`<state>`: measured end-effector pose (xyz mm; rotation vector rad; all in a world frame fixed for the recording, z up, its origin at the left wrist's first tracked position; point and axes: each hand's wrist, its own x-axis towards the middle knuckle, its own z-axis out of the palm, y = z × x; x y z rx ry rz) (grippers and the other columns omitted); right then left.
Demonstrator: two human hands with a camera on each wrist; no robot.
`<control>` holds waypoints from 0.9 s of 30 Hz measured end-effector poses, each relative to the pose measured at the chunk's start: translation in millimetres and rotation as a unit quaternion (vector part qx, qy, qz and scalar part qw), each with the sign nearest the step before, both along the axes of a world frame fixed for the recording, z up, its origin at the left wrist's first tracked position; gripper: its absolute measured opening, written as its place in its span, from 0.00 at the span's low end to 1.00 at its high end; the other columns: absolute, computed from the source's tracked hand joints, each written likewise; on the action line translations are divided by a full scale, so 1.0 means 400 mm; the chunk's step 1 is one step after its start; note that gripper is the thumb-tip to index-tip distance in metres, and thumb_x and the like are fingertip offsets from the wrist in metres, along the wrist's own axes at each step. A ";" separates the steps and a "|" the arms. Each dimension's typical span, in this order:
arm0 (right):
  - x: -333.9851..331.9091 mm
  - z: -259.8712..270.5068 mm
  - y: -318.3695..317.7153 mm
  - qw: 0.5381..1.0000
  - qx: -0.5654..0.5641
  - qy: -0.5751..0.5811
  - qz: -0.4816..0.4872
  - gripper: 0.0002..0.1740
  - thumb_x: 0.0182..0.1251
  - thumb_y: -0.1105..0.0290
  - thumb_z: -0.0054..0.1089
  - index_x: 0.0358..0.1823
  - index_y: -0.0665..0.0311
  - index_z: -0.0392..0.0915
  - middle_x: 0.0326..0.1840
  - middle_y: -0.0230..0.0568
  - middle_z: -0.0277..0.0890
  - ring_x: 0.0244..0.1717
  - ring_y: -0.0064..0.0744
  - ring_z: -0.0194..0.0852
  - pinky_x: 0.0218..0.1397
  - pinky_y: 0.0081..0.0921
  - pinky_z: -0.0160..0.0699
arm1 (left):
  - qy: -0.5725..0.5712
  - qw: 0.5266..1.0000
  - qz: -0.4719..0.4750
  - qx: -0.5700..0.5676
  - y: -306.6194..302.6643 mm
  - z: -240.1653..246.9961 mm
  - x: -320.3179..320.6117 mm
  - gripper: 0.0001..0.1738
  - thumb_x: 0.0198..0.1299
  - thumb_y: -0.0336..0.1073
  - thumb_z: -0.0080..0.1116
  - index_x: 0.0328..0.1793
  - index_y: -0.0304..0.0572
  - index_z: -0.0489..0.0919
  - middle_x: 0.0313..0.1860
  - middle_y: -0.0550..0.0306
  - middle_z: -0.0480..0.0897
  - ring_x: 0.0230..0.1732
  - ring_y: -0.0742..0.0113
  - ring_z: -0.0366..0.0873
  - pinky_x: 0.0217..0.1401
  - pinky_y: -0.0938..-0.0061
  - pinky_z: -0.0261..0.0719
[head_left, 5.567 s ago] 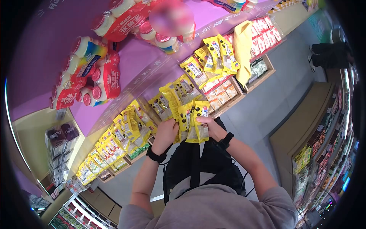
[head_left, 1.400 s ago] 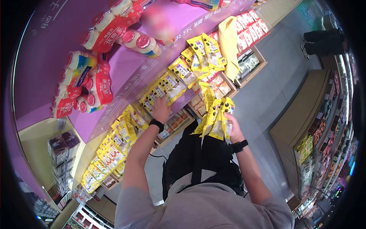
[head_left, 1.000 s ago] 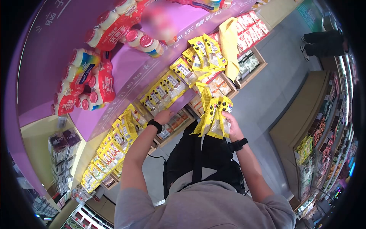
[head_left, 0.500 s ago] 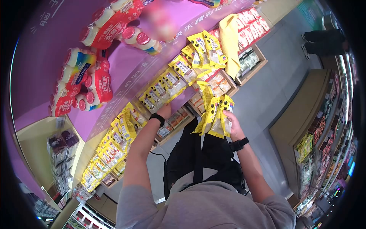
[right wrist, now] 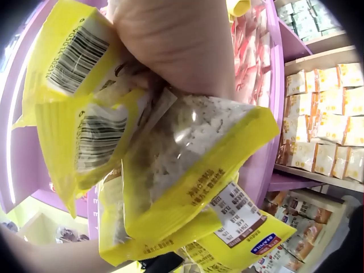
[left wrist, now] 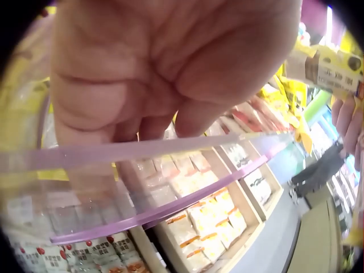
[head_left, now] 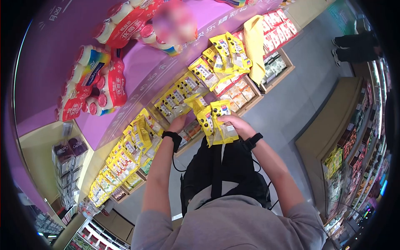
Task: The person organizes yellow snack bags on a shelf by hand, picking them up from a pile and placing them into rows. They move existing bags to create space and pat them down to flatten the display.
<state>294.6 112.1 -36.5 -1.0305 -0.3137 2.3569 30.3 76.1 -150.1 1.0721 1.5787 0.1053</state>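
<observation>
Several yellow packets [head_left: 223, 129] are pinched in my right hand [head_left: 234, 121], with its thumb lying over their front. Close up in the right wrist view, the packets [right wrist: 187, 148] hang in a bunch below my right hand [right wrist: 176, 45], their barcodes showing. My left hand [head_left: 178, 123] is at the near edge of a row of yellow packets [head_left: 179, 95] on the shelf. The left wrist view has my left palm [left wrist: 165, 68] above, its fingers reaching down behind a clear lip [left wrist: 187, 199] with purple edges; what the fingertips touch is unclear.
A yellow cloth [head_left: 254, 46] lies beside a loose pile of yellow packets [head_left: 229, 52]. Bundled bottles [head_left: 104, 79] stand on the purple display top. Wooden trays [head_left: 239, 98] of small packets line the lower front, and a person's legs [head_left: 354, 48] are at the upper right.
My right hand has moved left with its packets, closer to my left hand and the shelf. My left hand, earlier over the row of packets, has drawn back to its near edge.
</observation>
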 end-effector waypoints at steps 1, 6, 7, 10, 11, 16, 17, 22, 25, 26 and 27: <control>-0.016 -0.009 0.008 0.999 -0.008 0.001 0.041 0.24 0.49 0.74 0.57 0.51 0.69 0.64 0.45 0.43 0.71 0.44 0.32 0.71 0.46 0.26 0.71 | 0.002 1.000 0.002 0.000 0.002 0.015 0.000 0.27 0.57 0.52 0.39 0.48 0.34 0.71 0.43 0.42 0.75 0.45 0.50 0.71 0.48 0.64 0.68; -0.113 -0.060 -0.001 0.997 -0.015 0.031 0.072 0.23 0.49 0.74 0.57 0.49 0.69 0.65 0.45 0.41 0.71 0.43 0.30 0.72 0.45 0.26 0.71 | -0.404 0.822 0.372 -0.146 0.035 0.167 0.030 0.40 0.56 0.65 0.32 0.62 0.37 0.56 0.58 0.49 0.62 0.58 0.57 0.62 0.56 0.61 0.62; -0.129 -0.066 -0.005 0.997 -0.013 0.016 0.079 0.24 0.49 0.74 0.56 0.50 0.68 0.64 0.44 0.41 0.71 0.41 0.30 0.72 0.44 0.27 0.72 | -0.411 0.785 0.433 -0.163 0.037 0.178 0.027 0.35 0.57 0.60 0.38 0.59 0.36 0.60 0.55 0.50 0.66 0.56 0.60 0.64 0.56 0.62 0.62; -0.185 -0.078 -0.024 0.996 -0.029 0.014 0.084 0.24 0.49 0.75 0.56 0.50 0.68 0.63 0.44 0.41 0.71 0.40 0.30 0.72 0.42 0.26 0.72 | -0.418 0.790 0.434 -0.111 0.028 0.174 0.018 0.27 0.55 0.48 0.51 0.53 0.35 0.64 0.49 0.52 0.71 0.49 0.61 0.70 0.49 0.63 0.69; -0.201 -0.105 -0.035 0.996 -0.010 0.006 0.089 0.21 0.50 0.74 0.56 0.48 0.67 0.66 0.41 0.41 0.72 0.38 0.29 0.74 0.41 0.24 0.73 | -0.436 0.785 0.425 -0.113 0.018 0.119 -0.001 0.22 0.54 0.39 0.54 0.52 0.37 0.65 0.45 0.52 0.73 0.45 0.62 0.73 0.46 0.64 0.72; -0.225 -0.113 -0.060 0.997 -0.045 0.015 0.069 0.21 0.51 0.74 0.55 0.48 0.66 0.65 0.41 0.41 0.72 0.38 0.30 0.74 0.41 0.26 0.74 | -0.380 0.813 0.429 -0.101 0.005 0.099 -0.017 0.20 0.56 0.43 0.50 0.51 0.39 0.66 0.42 0.55 0.75 0.40 0.65 0.75 0.43 0.71 0.75; -0.226 -0.125 -0.062 0.996 -0.056 0.014 0.066 0.21 0.51 0.74 0.55 0.48 0.66 0.65 0.41 0.41 0.72 0.38 0.30 0.74 0.41 0.26 0.74 | -0.372 0.809 0.446 -0.091 0.004 0.099 -0.015 0.21 0.57 0.44 0.50 0.51 0.39 0.66 0.43 0.55 0.75 0.41 0.65 0.75 0.44 0.70 0.74; -0.211 -0.118 -0.069 0.992 -0.112 0.008 0.062 0.20 0.50 0.73 0.55 0.47 0.66 0.66 0.38 0.40 0.73 0.33 0.25 0.74 0.34 0.24 0.73 | -0.344 0.793 0.496 -0.078 0.007 0.097 -0.016 0.20 0.60 0.44 0.45 0.53 0.40 0.65 0.46 0.56 0.73 0.45 0.64 0.72 0.46 0.68 0.73; -0.173 -0.100 -0.080 0.990 -0.049 0.005 0.135 0.23 0.49 0.73 0.56 0.49 0.65 0.66 0.40 0.36 0.72 0.35 0.21 0.71 0.35 0.18 0.71 | -0.330 0.781 0.526 -0.061 0.007 0.102 -0.017 0.19 0.61 0.44 0.41 0.54 0.41 0.64 0.48 0.57 0.72 0.48 0.64 0.70 0.48 0.67 0.72; -0.161 -0.098 -0.076 0.990 -0.049 0.005 0.134 0.23 0.49 0.73 0.56 0.49 0.65 0.66 0.40 0.36 0.72 0.35 0.21 0.71 0.35 0.18 0.71 | -0.315 0.781 0.537 -0.050 0.008 0.106 -0.018 0.19 0.62 0.43 0.40 0.54 0.42 0.63 0.48 0.57 0.71 0.49 0.63 0.70 0.49 0.67 0.71; -0.150 -0.082 -0.067 0.978 0.002 -0.010 0.207 0.24 0.48 0.73 0.57 0.50 0.65 0.65 0.41 0.36 0.71 0.36 0.21 0.70 0.35 0.17 0.71 | -0.315 0.781 0.537 -0.051 0.007 0.104 -0.021 0.19 0.62 0.43 0.40 0.54 0.42 0.63 0.48 0.57 0.71 0.49 0.63 0.70 0.49 0.67 0.71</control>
